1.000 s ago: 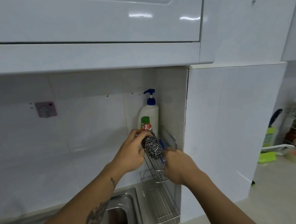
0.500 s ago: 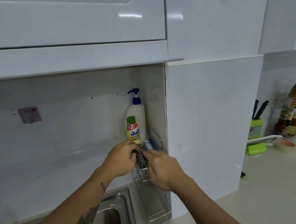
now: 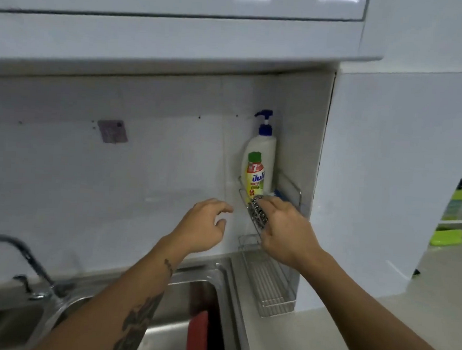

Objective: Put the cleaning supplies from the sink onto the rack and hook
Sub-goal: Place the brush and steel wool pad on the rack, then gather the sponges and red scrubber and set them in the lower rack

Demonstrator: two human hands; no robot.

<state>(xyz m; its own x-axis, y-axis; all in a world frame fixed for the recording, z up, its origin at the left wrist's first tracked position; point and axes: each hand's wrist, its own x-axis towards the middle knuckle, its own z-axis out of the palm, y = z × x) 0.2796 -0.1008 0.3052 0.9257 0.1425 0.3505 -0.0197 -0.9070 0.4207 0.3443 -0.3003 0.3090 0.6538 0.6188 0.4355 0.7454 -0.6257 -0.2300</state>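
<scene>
A two-tier wire rack point(image 3: 274, 293) hangs in the wall corner right of the sink point(image 3: 179, 293). On its upper shelf stand a white pump bottle point(image 3: 264, 149) and a smaller green-capped bottle point(image 3: 254, 176), with something blue point(image 3: 278, 193) behind. A steel wool scrubber point(image 3: 257, 213) rests at the front of that shelf, and the fingers of my right hand point(image 3: 286, 229) curl over it. My left hand point(image 3: 202, 224) hovers open just left of the rack, holding nothing. A red item point(image 3: 197, 335) stands in the sink. A small adhesive hook point(image 3: 112, 131) is on the wall tiles.
A faucet point(image 3: 16, 253) rises at the left over the sink. White cabinets overhang closely above. A white panel juts out right of the rack. Farther right on the counter are a green object point(image 3: 446, 238) and a green knife block point(image 3: 456, 205).
My left hand let go of the steel wool and drew back to the left, now open. My right hand stays on the scrubber at the upper shelf. The view tilted down and left.
</scene>
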